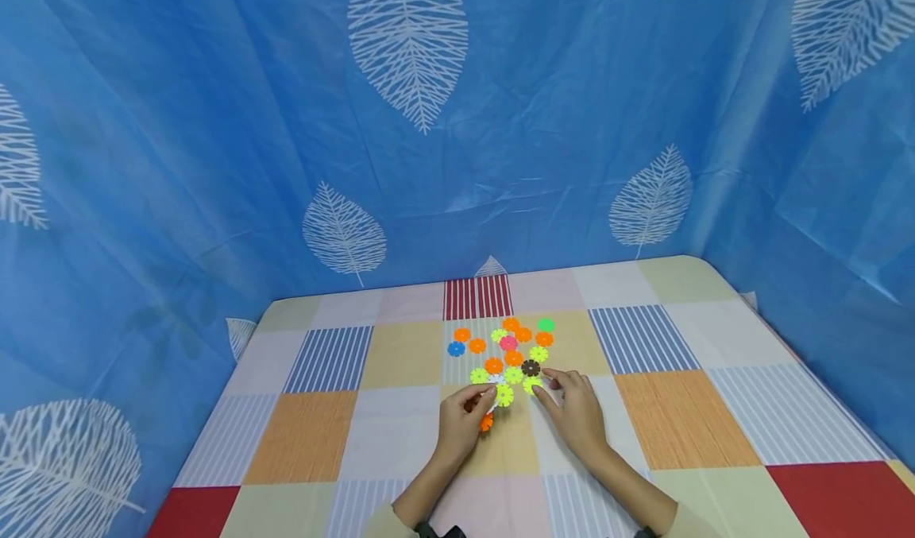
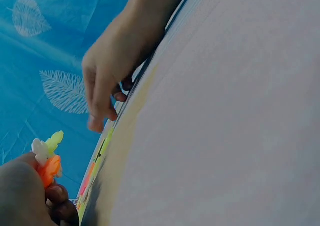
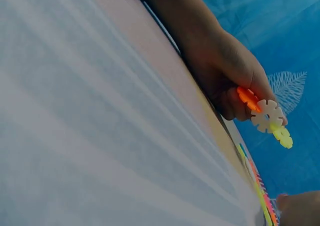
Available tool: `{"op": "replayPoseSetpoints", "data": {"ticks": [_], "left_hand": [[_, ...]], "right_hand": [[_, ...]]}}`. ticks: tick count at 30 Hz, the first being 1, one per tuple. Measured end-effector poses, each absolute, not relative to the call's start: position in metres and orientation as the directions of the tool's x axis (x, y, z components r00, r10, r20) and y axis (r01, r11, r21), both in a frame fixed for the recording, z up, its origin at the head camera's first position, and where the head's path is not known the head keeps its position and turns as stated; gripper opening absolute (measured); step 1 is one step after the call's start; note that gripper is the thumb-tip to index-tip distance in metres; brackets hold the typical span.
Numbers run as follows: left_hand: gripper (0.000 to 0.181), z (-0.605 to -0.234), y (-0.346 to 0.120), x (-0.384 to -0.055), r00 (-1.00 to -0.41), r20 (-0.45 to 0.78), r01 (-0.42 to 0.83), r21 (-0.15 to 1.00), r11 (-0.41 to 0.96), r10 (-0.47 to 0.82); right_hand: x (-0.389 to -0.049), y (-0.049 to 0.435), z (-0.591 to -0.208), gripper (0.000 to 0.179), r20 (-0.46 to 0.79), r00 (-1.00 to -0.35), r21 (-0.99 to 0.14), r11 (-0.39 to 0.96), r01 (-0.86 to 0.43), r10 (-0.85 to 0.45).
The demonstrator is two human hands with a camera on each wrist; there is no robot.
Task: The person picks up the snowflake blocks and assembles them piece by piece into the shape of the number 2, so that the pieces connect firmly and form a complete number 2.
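Observation:
My left hand pinches a small chain of interlocking snowflake discs. In the right wrist view the chain shows an orange disc, a white disc and a yellow-green disc, joined at their slots and raised off the cloth. My right hand is low over the table at the right edge of the loose discs. Its thumb and forefinger are apart, beside a yellow-green disc and a dark brown disc. Whether the thumb touches the yellow-green disc is unclear.
Several loose discs lie flat beyond the hands, among them orange, pink-red, blue and green ones. A patchwork-patterned cloth covers the table. Blue leaf-print curtains hang behind and at both sides.

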State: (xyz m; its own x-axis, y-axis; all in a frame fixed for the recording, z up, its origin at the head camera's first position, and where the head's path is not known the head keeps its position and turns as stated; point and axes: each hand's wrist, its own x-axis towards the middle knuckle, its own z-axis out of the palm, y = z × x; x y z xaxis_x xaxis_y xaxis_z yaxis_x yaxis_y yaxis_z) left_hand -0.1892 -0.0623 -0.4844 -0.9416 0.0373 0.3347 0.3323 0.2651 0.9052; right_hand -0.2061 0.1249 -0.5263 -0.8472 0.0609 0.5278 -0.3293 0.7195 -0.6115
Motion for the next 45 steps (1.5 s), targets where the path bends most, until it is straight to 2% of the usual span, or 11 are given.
{"op": "replayPoseSetpoints", "data": {"ticks": [3,6,9,13,16,19,28,36,45], "left_hand": [[0.013,-0.483,-0.064,-0.189,-0.948,0.316,0.312,0.911,0.269,0.031],[0.012,-0.482,-0.064,-0.189,-0.956,0.292,0.287,0.922,0.261,0.021],[0.013,-0.482,-0.063,-0.189,-0.963,0.267,0.264,0.933,0.245,0.022],[0.013,-0.481,-0.062,-0.189,-0.971,0.238,0.236,0.944,0.231,0.016],[0.013,-0.481,-0.061,-0.189,-0.974,0.225,0.220,0.949,0.225,0.005],[0.013,-0.480,-0.061,-0.190,-0.976,0.217,0.211,0.952,0.222,-0.002],[0.014,-0.482,-0.061,-0.191,-0.986,0.168,0.170,0.969,0.178,0.026],[0.015,-0.484,-0.062,-0.191,-0.981,0.183,0.190,0.973,0.128,0.064],[0.013,-0.484,-0.062,-0.191,-0.980,0.185,0.193,0.973,0.126,0.075]], "right_hand": [[-0.207,0.124,-0.528,0.034,0.500,-0.866,-0.559,0.766,-0.319,0.004],[-0.207,0.122,-0.528,0.032,0.482,-0.876,-0.591,0.738,-0.325,0.000],[-0.208,0.121,-0.528,0.027,0.466,-0.885,-0.699,0.621,-0.355,0.017],[-0.209,0.120,-0.528,0.023,0.458,-0.889,-0.821,0.389,-0.418,0.013],[-0.208,0.119,-0.527,0.021,0.463,-0.886,-0.852,0.275,-0.445,0.001],[-0.207,0.117,-0.525,0.020,0.463,-0.887,-0.863,0.229,-0.450,0.001],[-0.192,0.114,-0.498,0.017,0.567,-0.821,-0.784,0.261,-0.563,-0.067],[-0.192,0.114,-0.496,0.023,0.719,-0.683,-0.636,0.274,-0.722,-0.130],[-0.199,0.114,-0.508,0.025,0.736,-0.664,-0.615,0.281,-0.737,-0.132]]}}
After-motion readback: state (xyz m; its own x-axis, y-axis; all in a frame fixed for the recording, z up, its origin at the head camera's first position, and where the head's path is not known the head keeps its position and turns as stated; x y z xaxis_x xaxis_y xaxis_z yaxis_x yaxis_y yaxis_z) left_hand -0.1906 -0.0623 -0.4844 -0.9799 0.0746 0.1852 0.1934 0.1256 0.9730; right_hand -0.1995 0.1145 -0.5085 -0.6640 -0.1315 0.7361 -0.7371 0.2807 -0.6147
